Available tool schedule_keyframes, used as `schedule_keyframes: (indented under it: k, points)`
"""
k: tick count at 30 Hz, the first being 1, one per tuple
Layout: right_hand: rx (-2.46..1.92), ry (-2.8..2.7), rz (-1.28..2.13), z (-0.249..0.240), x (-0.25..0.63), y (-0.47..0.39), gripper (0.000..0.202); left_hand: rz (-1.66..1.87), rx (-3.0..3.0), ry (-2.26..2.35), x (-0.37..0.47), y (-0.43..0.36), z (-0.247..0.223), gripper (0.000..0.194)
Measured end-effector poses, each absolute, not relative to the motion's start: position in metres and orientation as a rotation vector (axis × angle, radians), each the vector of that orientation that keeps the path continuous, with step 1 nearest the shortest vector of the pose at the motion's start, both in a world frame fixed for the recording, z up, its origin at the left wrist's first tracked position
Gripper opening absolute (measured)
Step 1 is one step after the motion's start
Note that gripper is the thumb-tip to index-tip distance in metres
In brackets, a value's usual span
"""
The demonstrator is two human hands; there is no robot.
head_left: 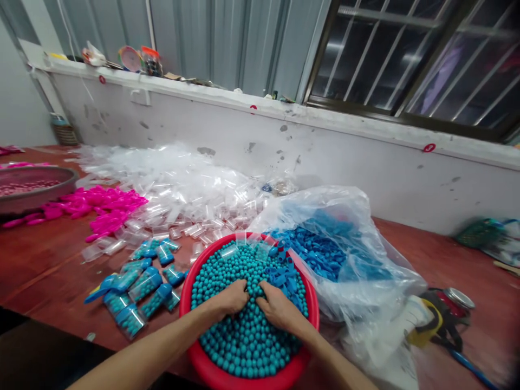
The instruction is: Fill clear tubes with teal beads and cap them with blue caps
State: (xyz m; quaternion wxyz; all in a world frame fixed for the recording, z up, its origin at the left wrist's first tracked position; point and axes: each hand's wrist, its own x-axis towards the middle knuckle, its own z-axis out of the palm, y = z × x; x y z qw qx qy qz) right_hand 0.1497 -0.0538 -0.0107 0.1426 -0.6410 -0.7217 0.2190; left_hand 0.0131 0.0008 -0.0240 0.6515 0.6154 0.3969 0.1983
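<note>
A red basin full of round turquoise beads stands in front of me. Both my hands reach into the middle of the beads. My left hand has its fingers curled inward, and what they hold, if anything, is hidden. Facing it, my right hand dips its fingertips among the beads, with thumb and forefinger apart. Several blue plastic caps lie on the beads beside my right hand. Clear tubes rest at the basin's far rim. Left of the basin lie bead-filled tubes with blue caps.
Behind the basin spreads a heap of clear tubes. A plastic bag of blue caps touches the basin's right side. Pink pieces and a bowl lie left. A tape roll sits right; a wall stands behind.
</note>
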Motion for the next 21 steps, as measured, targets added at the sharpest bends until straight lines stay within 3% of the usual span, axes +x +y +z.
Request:
schedule_keyframes:
  k: [7,16,21]
  points:
    - [-1.636,-1.900,0.795,-0.006,0.164,-0.063,0.017,0.347,1.031,0.851,-0.002,-0.002,-0.012,0.027]
    - [-2.034,-2.222,-0.011,0.024,0.169,-0.045,0.025,0.512,0.887,0.712,-0.009,-0.006,-0.004,0.035]
    - [-2.088,-2.268,-0.020,0.010,0.166,-0.014,0.017,0.527,0.841,0.707,-0.008,-0.006,-0.006,0.029]
